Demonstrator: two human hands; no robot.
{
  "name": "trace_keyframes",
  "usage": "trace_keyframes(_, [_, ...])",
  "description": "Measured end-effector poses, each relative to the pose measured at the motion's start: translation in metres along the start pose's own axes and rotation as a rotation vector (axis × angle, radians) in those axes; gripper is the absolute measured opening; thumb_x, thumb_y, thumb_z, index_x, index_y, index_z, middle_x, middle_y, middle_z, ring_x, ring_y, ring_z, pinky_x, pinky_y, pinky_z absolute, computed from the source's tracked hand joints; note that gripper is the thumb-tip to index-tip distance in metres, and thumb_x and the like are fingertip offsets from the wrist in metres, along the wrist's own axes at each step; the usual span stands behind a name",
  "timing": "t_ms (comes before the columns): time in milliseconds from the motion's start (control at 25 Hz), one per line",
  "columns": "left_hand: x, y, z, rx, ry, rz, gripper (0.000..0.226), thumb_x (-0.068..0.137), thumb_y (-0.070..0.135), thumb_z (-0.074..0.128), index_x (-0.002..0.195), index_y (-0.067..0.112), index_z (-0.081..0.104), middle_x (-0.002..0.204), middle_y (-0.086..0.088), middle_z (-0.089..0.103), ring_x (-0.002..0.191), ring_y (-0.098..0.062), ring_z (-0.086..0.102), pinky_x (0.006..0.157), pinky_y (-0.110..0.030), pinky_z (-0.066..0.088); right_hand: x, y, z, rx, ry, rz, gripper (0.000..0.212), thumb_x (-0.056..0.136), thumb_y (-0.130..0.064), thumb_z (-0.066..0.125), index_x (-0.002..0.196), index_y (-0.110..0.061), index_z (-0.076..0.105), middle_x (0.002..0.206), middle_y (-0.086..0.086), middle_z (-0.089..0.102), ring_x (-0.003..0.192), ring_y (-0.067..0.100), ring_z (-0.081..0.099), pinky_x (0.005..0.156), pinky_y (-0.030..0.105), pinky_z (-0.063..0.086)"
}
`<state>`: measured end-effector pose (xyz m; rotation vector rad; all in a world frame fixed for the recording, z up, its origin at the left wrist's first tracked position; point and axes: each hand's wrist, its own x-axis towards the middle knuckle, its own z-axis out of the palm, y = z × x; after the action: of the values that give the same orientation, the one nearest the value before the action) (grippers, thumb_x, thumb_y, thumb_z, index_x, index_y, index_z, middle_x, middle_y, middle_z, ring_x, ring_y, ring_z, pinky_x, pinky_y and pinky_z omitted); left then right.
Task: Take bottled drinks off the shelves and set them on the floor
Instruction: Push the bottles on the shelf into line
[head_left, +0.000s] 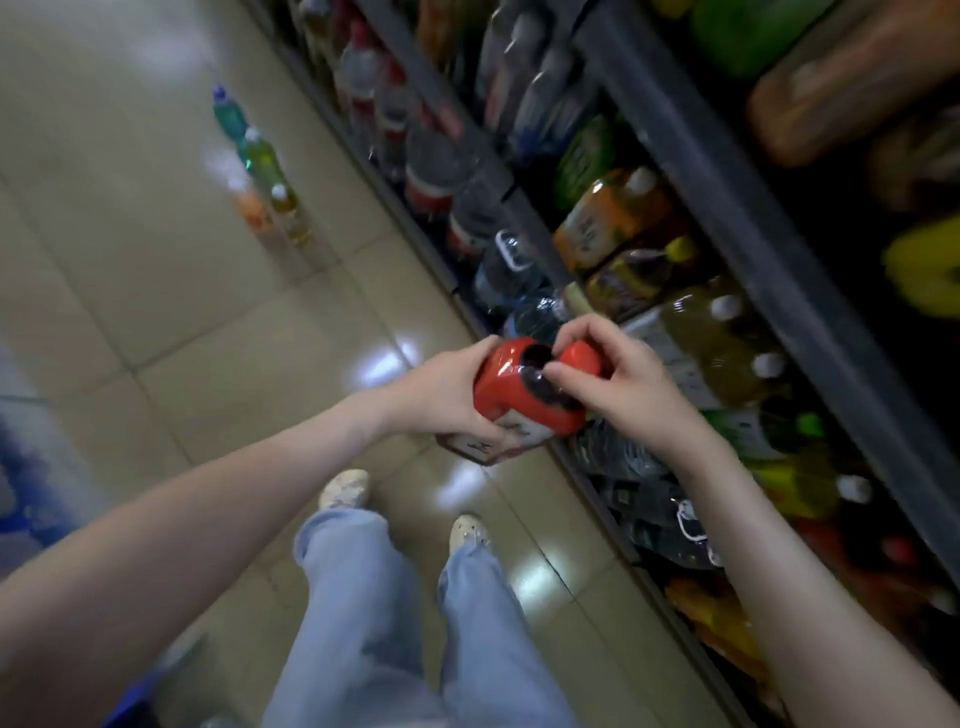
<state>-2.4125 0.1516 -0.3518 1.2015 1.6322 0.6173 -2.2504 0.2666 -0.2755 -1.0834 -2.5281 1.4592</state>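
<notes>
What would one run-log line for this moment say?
left hand grips red plastic bottle | right hand pinches its top | bottle above beige tiled floor, not set down

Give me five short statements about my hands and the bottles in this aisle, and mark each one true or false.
1. The left hand and the right hand both hold the red bottle. True.
2. Several bottles stand on the floor. True.
3. The red bottle rests on the floor. False: it is held in the air above the tiles.
4. The shelves are bare. False: they are packed with bottled drinks.
5. The trousers are black. False: they are light blue.
</notes>
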Motion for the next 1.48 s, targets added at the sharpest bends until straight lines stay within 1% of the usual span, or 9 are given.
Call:
trace_keyframes(160, [-0.017, 0.054, -0.06, -0.135, 0.001, -0.054, 0.069, 0.053, 0.045, 0.085, 0.114, 0.032, 0.055, 0.102, 0.013, 0.07, 0.094, -0.008, 0.065, 0.089, -0.032, 0.051, -0.001, -0.066, -0.015, 0.091, 0.409, 0.126, 0.025, 0.087, -0.03, 0.067, 0.108, -0.028, 0.054, 0.109, -0.007, 0.058, 0.098, 0.008, 0.055, 0.081, 0.026, 0.048])
trace_keyframes(360, [-0.037, 0.087, -0.13, -0.4, -0.172, -0.052, 0.059, 0.051, 0.047, 0.081, 0.105, 0.026, 0.065, 0.096, 0.004, 0.074, 0.088, -0.015, 0.071, 0.086, -0.035, 0.055, -0.023, -0.124, 0.02, 0.429, 0.38, 0.342, 0.073, 0.078, -0.05, 0.066, 0.14, -0.03, 0.032, 0.129, -0.005, 0.053, 0.108, 0.014, 0.06, 0.082, 0.032, 0.055])
trace_keyframes(440, [-0.045, 0.102, -0.145, -0.381, -0.261, -0.05, 0.045, 0.069, 0.039, 0.078, 0.108, 0.02, 0.065, 0.094, 0.0, 0.074, 0.086, -0.016, 0.071, 0.076, -0.028, 0.056, -0.029, -0.138, 0.035, 0.706, 0.394, 0.405, 0.07, 0.077, -0.053, 0.062, 0.137, -0.023, 0.041, 0.118, 0.0, 0.067, 0.098, 0.018, 0.069, 0.077, 0.036, 0.059])
trace_keyframes(680, [-0.051, 0.142, -0.147, -0.25, -0.35, -0.066, 0.038, 0.079, 0.041, 0.07, 0.109, 0.018, 0.065, 0.091, 0.003, 0.075, 0.085, -0.015, 0.07, 0.074, -0.031, 0.053, -0.05, -0.151, 0.035, 0.847, 0.616, 0.433, 0.053, 0.084, -0.054, 0.06, 0.127, -0.023, 0.052, 0.108, 0.0, 0.072, 0.095, 0.02, 0.071, 0.083, 0.044, 0.057])
trace_keyframes(880, [-0.039, 0.166, -0.123, 0.108, -0.141, 0.139, 0.06, 0.055, 0.06, 0.074, 0.104, 0.029, 0.06, 0.095, 0.01, 0.069, 0.087, -0.013, 0.066, 0.079, -0.033, 0.055, -0.069, -0.151, 0.02, 0.692, 0.876, 0.466, 0.085, 0.067, -0.066, 0.069, 0.136, -0.03, 0.037, 0.124, -0.003, 0.057, 0.104, 0.021, 0.064, 0.08, 0.049, 0.058])
trace_keyframes(1080, [-0.042, 0.198, -0.102, 0.432, -0.023, 0.447, 0.067, 0.06, 0.06, 0.069, 0.114, 0.027, 0.046, 0.097, 0.009, 0.064, 0.088, -0.018, 0.062, 0.078, -0.033, 0.053, -0.066, -0.15, -0.001, 0.678, 0.999, 0.403, 0.118, 0.044, -0.063, 0.08, 0.139, -0.039, 0.014, 0.121, -0.007, 0.048, 0.111, 0.018, 0.053, 0.097, 0.047, 0.049])
trace_keyframes(1240, [-0.025, 0.213, -0.088, 0.412, -0.019, 0.506, 0.08, 0.065, 0.059, 0.07, 0.131, 0.027, 0.037, 0.11, 0.007, 0.063, 0.098, -0.018, 0.062, 0.081, -0.031, 0.051, -0.063, -0.132, -0.025, 0.608, 1.133, 0.348, 0.096, 0.058, -0.046, 0.085, 0.128, -0.046, 0.019, 0.127, -0.001, 0.047, 0.112, 0.02, 0.054, 0.093, 0.049, 0.051])
trace_keyframes(1360, [-0.006, 0.212, -0.096, 0.298, -0.199, 0.5, 0.093, 0.073, 0.057, 0.069, 0.147, 0.03, 0.02, 0.129, 0.011, 0.053, 0.112, -0.01, 0.056, 0.094, -0.028, 0.049, -0.058, -0.118, -0.045, 0.515, 1.139, 0.302, 0.093, 0.06, -0.045, 0.084, 0.129, -0.047, 0.022, 0.122, -0.005, 0.052, 0.111, 0.019, 0.056, 0.095, 0.048, 0.05])
trace_keyframes(1480, [0.008, 0.196, -0.112, 0.157, -0.2, 0.482, 0.07, 0.089, 0.048, 0.058, 0.147, 0.031, 0.023, 0.129, 0.017, 0.046, 0.115, -0.001, 0.048, 0.094, -0.016, 0.04, -0.037, -0.117, -0.061, 0.454, 1.066, 0.256, 0.09, 0.065, -0.04, 0.084, 0.13, -0.044, 0.022, 0.113, -0.014, 0.053, 0.106, 0.012, 0.057, 0.096, 0.045, 0.049])
